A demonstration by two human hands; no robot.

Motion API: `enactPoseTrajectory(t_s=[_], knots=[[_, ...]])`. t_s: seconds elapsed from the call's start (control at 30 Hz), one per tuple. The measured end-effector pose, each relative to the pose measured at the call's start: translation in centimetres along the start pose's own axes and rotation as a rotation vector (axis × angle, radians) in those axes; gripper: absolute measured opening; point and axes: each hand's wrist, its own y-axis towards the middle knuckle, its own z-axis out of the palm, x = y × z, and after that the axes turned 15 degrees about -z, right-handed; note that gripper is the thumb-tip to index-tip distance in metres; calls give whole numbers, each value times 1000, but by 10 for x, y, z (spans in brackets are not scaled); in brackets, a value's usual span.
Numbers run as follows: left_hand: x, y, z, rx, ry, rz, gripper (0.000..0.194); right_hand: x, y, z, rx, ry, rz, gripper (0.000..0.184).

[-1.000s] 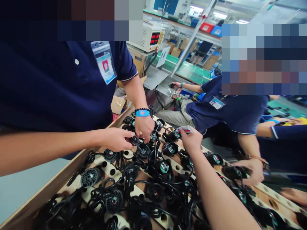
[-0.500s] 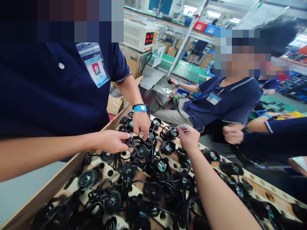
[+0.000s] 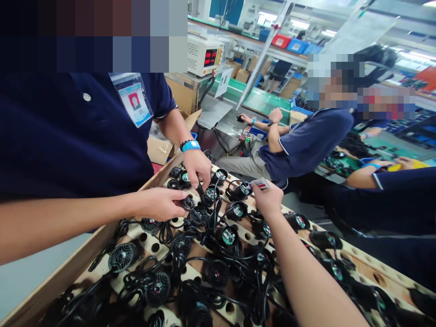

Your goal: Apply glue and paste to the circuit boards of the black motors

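My left hand [image 3: 163,204] reaches in from the left and pinches a coiled black cable [image 3: 186,203], fingers closed. My right hand [image 3: 269,197] comes up from the lower right and holds a small white and red label card [image 3: 260,183] above the far rows. Both hands are over a perforated board [image 3: 364,263] packed with several black round units [image 3: 123,255] and tangled cords. A co-worker's hand [image 3: 199,170] with a blue wristband grips the same cable bundle just beyond my left hand.
The board sits in a brown tray whose left rim [image 3: 78,268] runs diagonally. The co-worker in a navy shirt [image 3: 68,136] stands close at the left. Another person [image 3: 306,145] sits behind. A power supply with a red display [image 3: 204,56] stands on a bench.
The seated person has turned away and lifted an arm. The co-worker's wristband hand has shifted slightly up and left. My two hands have stayed almost still.
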Motion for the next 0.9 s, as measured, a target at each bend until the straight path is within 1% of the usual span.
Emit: enactPoseTrajectory(t_s=[0.07, 0.13, 0.2, 0.27, 0.37, 0.43, 0.53, 0.67, 0.73, 0.8, 0.9], knots=[[-6, 1, 0, 91, -3, 33, 57, -2, -1, -1, 3, -6, 0, 29], [-11, 1, -2, 125, 3, -23, 54, -4, -2, -2, 8, -10, -2, 29], [-14, 2, -3, 117, -4, -78, 51, -6, -2, -3, 5, -7, 3, 29], [-18, 6, -2, 72, -27, -80, 50, -6, -3, -5, -17, 10, 21, 30], [-22, 17, 4, 56, -61, -25, 57, -2, -3, -5, -44, 54, 38, 30], [-22, 26, 10, 59, -69, -24, 64, 2, -2, -2, -39, 79, 31, 30], [-17, 38, 21, 49, -67, -99, 67, 8, 0, 3, -23, 93, 6, 28], [-9, 50, 29, 54, -80, -182, 59, 10, 3, 6, 1, 99, -12, 28], [-8, 52, 27, 29, -82, -206, 55, 9, 3, 5, 15, 106, -1, 27], [-9, 52, 20, 20, -76, -220, 52, 9, 3, 4, 22, 109, 3, 27], [-13, 50, 5, 87, -45, -195, 46, 9, 2, 1, 21, 105, -1, 27]])
